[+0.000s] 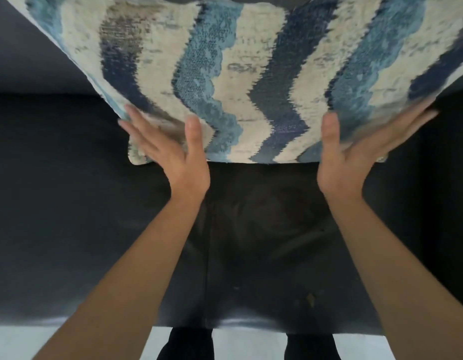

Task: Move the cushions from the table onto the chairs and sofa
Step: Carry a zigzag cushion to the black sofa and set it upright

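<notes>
Both hands spread wide, flat against the lower corners of one cushion (pixel 251 74), nothing clenched.

Left hand (pixel 173 154): palm open, fingers (pixel 137 126) straight and fanned toward the cushion's lower left corner, thumb raised apart and lying on the front face of the fabric. Touching the cushion with fingers and thumb; a pressing contact, not a closed grasp.

Right hand (pixel 355 154): likewise open, fingers stretched out along the lower right corner, tips slightly blurred, thumb upright against the front face. Palm turned inward toward the left hand, the cushion's bottom edge between the two.

Cushion: large, woven, with wavy vertical bands of cream, light blue, navy and grey. Standing tilted at the far side of a dark sofa (pixel 56 203), its upper part leaning against the backrest, its lower edge on or just above the seat; contact with the seat not clear from this angle. Top edge cut off by the frame.

Sofa seat: dark grey, smooth, with a seam running front to back just left of centre and a few small pale specks near the front edge. Bare forearms reaching over the front edge of the seat. Below that edge, a pale floor (pixel 69 341) and two dark trouser legs (pixel 189 344).
</notes>
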{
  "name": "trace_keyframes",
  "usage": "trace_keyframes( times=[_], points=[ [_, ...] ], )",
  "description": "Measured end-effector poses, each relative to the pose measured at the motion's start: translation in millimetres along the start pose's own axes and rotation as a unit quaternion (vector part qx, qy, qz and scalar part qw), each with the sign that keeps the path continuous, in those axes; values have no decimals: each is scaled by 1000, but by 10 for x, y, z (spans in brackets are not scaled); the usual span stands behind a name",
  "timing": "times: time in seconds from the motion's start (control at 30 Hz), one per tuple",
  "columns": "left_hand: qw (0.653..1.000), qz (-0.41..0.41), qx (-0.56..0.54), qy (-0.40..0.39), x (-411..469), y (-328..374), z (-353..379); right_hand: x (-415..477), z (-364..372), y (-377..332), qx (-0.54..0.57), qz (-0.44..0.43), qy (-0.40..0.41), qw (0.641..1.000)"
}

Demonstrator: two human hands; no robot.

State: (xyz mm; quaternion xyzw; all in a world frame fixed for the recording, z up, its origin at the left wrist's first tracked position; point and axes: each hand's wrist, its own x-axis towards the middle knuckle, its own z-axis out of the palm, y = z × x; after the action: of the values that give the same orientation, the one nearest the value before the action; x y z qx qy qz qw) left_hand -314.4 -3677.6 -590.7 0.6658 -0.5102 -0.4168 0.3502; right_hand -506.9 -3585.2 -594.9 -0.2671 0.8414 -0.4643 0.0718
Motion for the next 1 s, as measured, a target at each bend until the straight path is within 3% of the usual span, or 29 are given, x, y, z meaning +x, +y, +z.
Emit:
trace_keyframes(
  times=[0.07,0.17,0.27,0.33,0.4,0.5,0.63,0.8,1.0],
  points=[
    [1000,1,-5,25,256,286,184,301,150,-179,-53,-68,51,995],
    [996,-71,-2,58,529,510,442,605,395,-368,-106,-44,63,991],
    [998,-29,36,53,334,286,318,503,302,-201,-117,-70,84,987],
    [999,-23,17,38,108,65,186,267,135,-91,-52,-33,47,997],
    [996,-87,-18,1,-35,-50,200,35,75,-10,-5,63,-19,998],
    [986,-154,-6,-56,-48,-7,348,-52,193,64,-28,150,-118,981],
    [984,-147,45,-92,-36,69,184,84,77,-7,-61,158,-181,969],
    [959,-176,94,-200,-405,588,-600,-214,-870,-282,-119,126,-306,936],
    [937,-136,126,-297,-1462,1887,-1857,-949,-2270,-1539,-136,148,-332,922]
  ],
)
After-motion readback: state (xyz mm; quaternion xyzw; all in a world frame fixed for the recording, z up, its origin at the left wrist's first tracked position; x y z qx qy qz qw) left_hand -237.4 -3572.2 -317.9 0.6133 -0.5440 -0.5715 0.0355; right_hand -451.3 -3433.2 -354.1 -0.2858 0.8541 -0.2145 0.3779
